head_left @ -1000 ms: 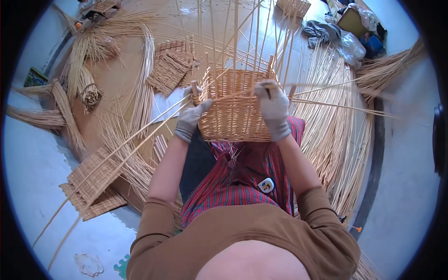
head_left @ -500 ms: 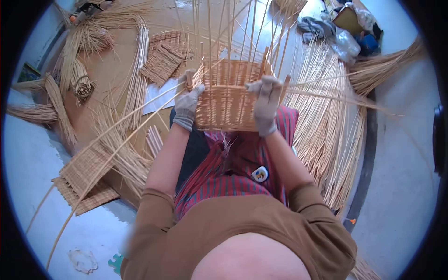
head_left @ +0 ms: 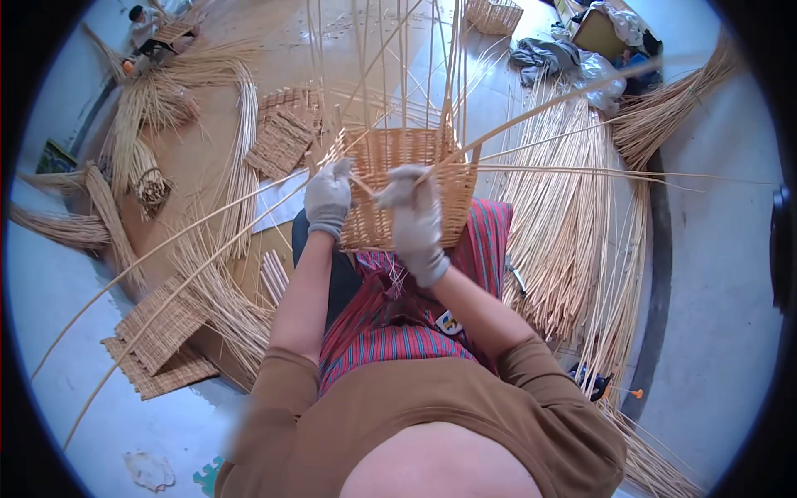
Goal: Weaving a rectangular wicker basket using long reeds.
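Note:
A half-woven wicker basket (head_left: 369,226) rests upright over my lap, with tall bare stakes (head_left: 404,75) rising from its far side. My left hand (head_left: 329,197), in a pale knitted glove, is closed on the basket's left edge. My right hand (head_left: 417,224), gloved alike and slightly blurred, crosses in front of the near wall. Its fingers are pinched on a cane strand (head_left: 540,112) that slants up to the right. Other long strands (head_left: 207,217) trail from the weaving to the lower left, and thin ones run out to the right.
Long loose canes (head_left: 564,224) cover the floor at right. Woven panels (head_left: 162,324) lie at lower left, more panels (head_left: 282,137) beyond the basket. Cane bundles (head_left: 149,178) sit at left. Another basket (head_left: 494,15) stands at the back; a person (head_left: 145,29) sits far left.
My right hand has moved left from the basket's right edge to its middle, swinging a strand up to the right. The basket has shifted slightly left and nearer; my left hand stays at its left edge.

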Tool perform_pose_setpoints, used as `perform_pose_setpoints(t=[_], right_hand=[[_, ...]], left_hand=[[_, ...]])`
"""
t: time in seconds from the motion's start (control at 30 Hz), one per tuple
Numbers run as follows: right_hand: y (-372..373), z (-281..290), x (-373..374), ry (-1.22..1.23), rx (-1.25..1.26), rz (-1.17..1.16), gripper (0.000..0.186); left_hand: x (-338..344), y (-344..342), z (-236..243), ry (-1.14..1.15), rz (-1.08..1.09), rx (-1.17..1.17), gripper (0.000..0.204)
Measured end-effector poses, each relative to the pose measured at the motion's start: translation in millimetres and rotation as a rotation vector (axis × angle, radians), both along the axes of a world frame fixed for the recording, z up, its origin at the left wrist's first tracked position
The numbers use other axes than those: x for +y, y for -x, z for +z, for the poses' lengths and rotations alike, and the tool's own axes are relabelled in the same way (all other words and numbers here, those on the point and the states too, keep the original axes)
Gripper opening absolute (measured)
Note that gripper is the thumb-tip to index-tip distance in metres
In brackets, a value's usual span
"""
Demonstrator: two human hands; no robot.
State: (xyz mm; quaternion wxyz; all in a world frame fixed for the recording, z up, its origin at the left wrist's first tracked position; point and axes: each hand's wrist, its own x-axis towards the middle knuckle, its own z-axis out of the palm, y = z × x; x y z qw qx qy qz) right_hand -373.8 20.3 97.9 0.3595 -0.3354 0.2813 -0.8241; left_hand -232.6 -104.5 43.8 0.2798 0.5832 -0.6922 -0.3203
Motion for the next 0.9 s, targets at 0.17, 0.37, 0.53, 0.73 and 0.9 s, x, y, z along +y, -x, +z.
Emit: perform_pose_setpoints(t=[0.17, 0.37, 0.53, 0.73, 0.9], right_hand=[[71.0, -8.1, 3.6, -0.379, 0.174, -0.358, 0.018], [118.8, -49.6, 16.9, -0.303, 0.179, -0.246, 0.025], [77.4, 56.1, -66.3, -0.204, 1.112, -0.539, 0.036], [113.7, 30.8, -53.5, -0.321, 1.05, -0.515, 0.045], [138.5, -50.0, 36.0, -0.35, 0.207, -0.293, 0.022]], left_hand=[[30.3, -4.0, 12.5, 0.041, -0.058, 0.521, 0.031], [17.5, 43.2, 29.3, -0.025, -0.402, 0.083, 0.015], [24.2, 59.8, 15.7, -0.22, -0.206, 0.197, 0.04], [23.6, 51.4, 9.2, -0.267, -0.198, 0.486, 0.035], [5.7, 62.7, 19.6, -0.124, -0.257, 0.528, 0.04]])
